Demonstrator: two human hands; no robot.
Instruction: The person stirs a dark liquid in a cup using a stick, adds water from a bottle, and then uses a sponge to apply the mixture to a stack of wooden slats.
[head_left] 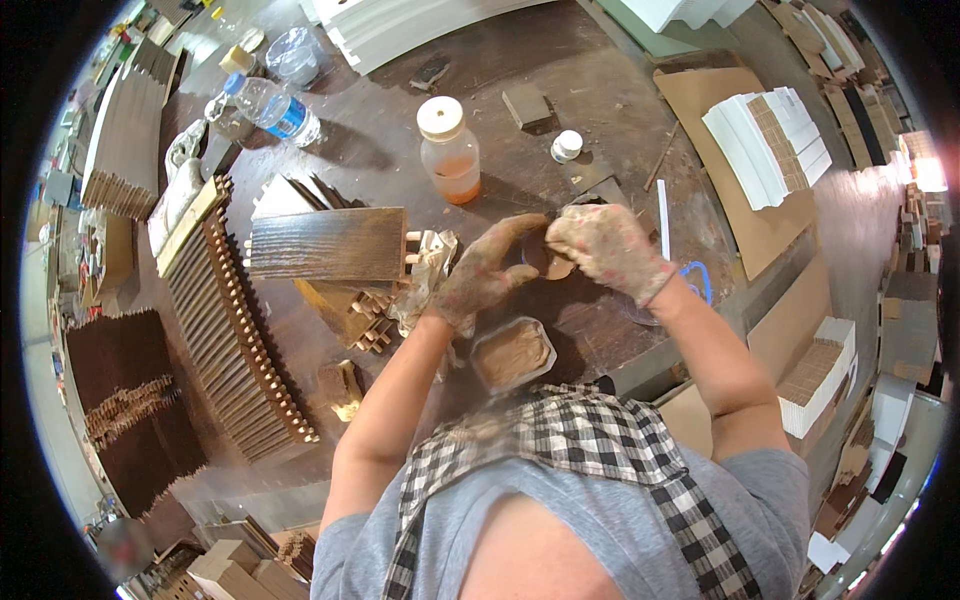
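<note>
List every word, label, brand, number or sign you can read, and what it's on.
Clear bottle: blue label, its print too small and blurred to read.
Small white bottle: any print is too small to read.
No legible text anywhere else.

Grey floor shows left and right of the dark table; bright light glares far to its right.

Bare left and right forearms are angling inward as a left hand in a stained, pale cloth glove is spreading thumb from fingers beside a similarly gloved, finger-curling right hand.
</note>
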